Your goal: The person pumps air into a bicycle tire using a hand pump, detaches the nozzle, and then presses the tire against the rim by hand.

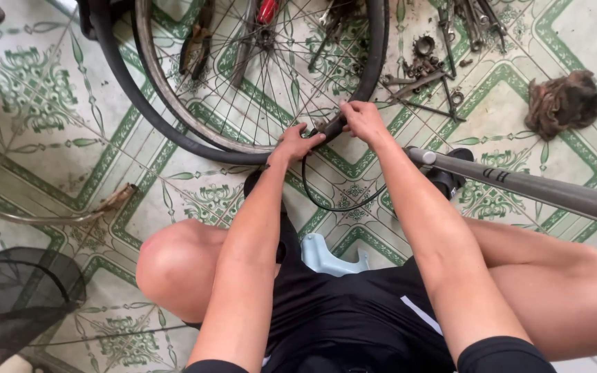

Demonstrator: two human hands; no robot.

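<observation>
A spoked bicycle wheel [257, 69] lies on the green-patterned tiled floor, its black tyre [139, 97] partly off the metal rim [174, 103]. My left hand [295, 144] presses on the tyre at the rim's near edge. My right hand [362, 119] grips the tyre just to the right of it. A thin black hose [326, 200] loops from between my hands down toward a grey floor pump [519, 185] that leans across my right knee.
Loose rusty tools and small metal parts [430, 69] lie at the top right, beside a brown rag [564, 102]. A black mesh basket [19, 297] sits at the lower left, with a curved metal bar [57, 215] above it. I sit on a pale blue stool [326, 255].
</observation>
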